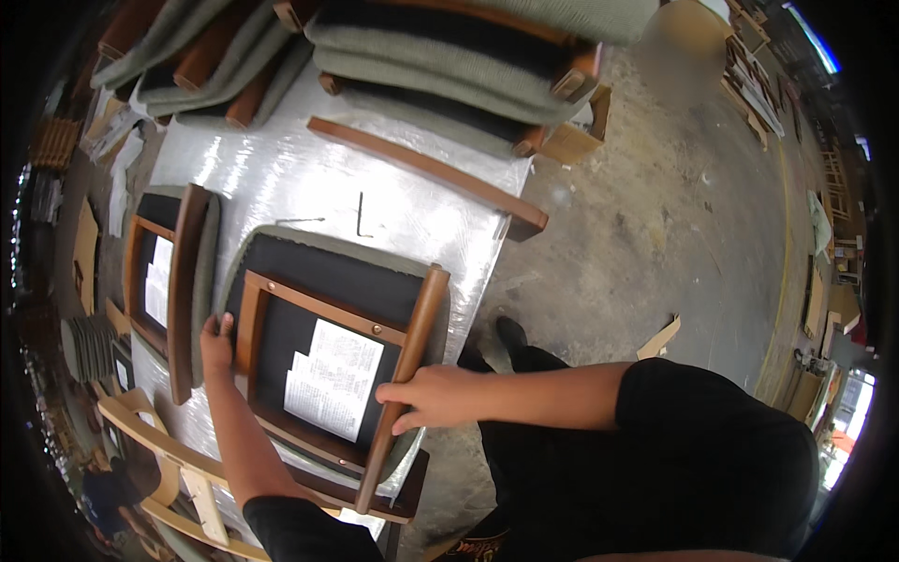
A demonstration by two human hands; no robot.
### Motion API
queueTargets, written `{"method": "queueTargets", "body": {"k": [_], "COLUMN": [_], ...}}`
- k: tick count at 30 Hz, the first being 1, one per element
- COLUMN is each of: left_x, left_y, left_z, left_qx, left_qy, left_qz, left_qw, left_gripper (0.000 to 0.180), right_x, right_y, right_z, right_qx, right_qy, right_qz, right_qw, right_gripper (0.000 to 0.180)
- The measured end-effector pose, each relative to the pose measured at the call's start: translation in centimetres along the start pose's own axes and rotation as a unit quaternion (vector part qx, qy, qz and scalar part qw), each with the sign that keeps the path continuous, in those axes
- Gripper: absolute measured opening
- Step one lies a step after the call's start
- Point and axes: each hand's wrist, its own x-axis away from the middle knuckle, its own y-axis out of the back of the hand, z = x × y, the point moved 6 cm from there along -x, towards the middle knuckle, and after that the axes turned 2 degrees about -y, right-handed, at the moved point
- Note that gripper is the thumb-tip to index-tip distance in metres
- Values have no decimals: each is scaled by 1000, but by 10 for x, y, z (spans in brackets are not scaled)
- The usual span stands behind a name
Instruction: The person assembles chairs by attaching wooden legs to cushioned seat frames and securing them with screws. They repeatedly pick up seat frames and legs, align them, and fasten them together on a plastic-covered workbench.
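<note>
In front of me an upholstered chair seat lies underside up, showing black lining, a brown wooden frame and white printed labels. My right hand is closed around the round wooden rail along its right side, thumb and fingers over the wood. At the seat's left edge, my left hand grips the rim; part of its fingers is hidden. Beyond the seat rest a black L-shaped hex key and a thin dark rod. A second seat with a wooden frame stands to the left.
Plastic film covers the table. A long brown wooden bar lies across it, before stacked grey-green cushioned seats. A pale wooden chair frame is at the lower left. Cardboard lies on the concrete floor. Another person is at the lower left.
</note>
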Motion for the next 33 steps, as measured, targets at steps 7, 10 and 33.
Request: {"method": "queueTargets", "body": {"k": [7,10,33], "left_x": [240,358,451], "left_y": [12,-21,-38], "left_z": [-80,-53,36], "left_qx": [-108,-148,-59], "left_qy": [-167,37,379], "left_qz": [-258,-254,-190], "left_qw": [946,955,904], "left_gripper": [47,58,53], "right_x": [44,26,23], "right_y": [233,259,208], "right_z": [-42,-64,-73], "right_qx": [379,368,-179], "right_qy": [-254,-291,31], "right_qz": [-383,-284,-326], "right_qw": [803,836,928], "right_gripper": [64,64,40]}}
